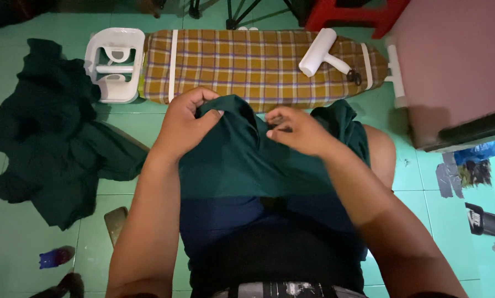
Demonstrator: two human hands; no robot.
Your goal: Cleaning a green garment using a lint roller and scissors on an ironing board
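Work over the green tiled floor [15, 243], which is smooth and hard, so keep the cloth off it. The low ironing board [247, 63] lies ahead, padded and covered in brown checked fabric, with a white iron rest [115, 65] of moulded plastic at one end. The dark green garment [242, 160] is draped across your lap, soft, matte and limp; gather it evenly. Your left hand [184, 124] is clenched on a fold of it near the top edge; your right hand [300, 131] pinches the same edge just beside. Keep both grips level. A white lint roller [320, 52], cylindrical with a short handle, rests on the board.
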